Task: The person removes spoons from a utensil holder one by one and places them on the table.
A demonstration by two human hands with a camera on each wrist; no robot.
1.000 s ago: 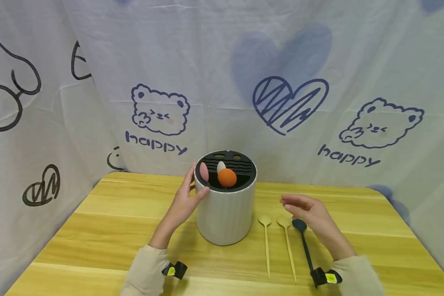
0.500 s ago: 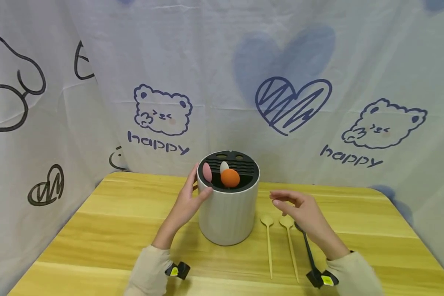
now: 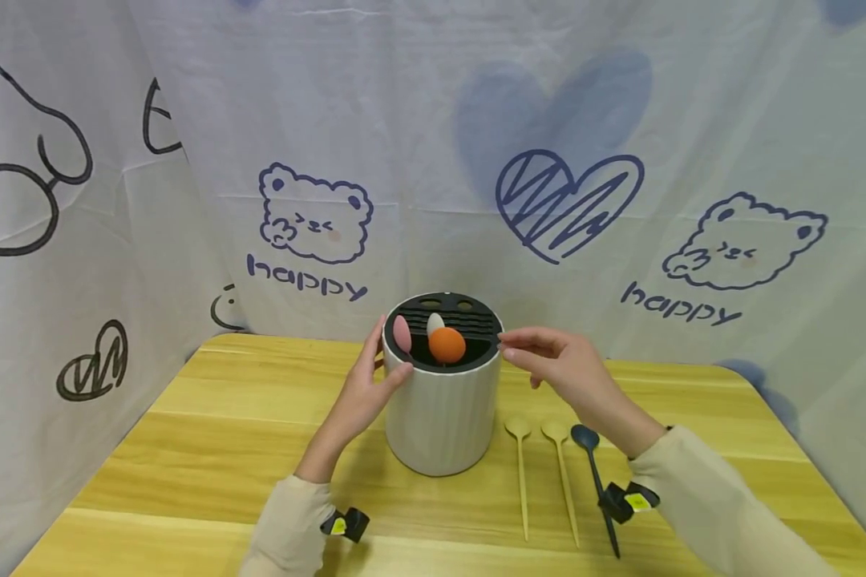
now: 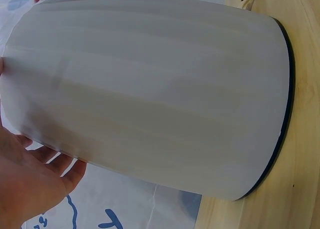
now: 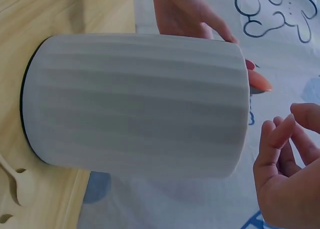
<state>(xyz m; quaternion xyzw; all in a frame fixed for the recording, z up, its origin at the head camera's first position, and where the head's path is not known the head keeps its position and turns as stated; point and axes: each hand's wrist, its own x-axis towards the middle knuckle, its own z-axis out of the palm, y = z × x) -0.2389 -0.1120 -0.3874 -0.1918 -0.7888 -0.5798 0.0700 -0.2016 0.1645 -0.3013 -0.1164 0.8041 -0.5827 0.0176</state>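
- On the bench (image 3: pixel 188 449), touching the upright white canister (image 3: pixel 440 425) with left hand (image 3: pixel 361 393) fingers spread against its side.
- Near the canister's top, holding right hand (image 3: pixel 573 367) fingers loosely bent, nearly meeting at the tips.

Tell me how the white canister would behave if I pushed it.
Pushed low, the white canister would probably slide rather than tip, since it stands upright on the table with a broad bottom. Pushed high up, it might tip, being taller than wide. Its ribbed wall looks stiff, showing no dent where the left hand holds it.
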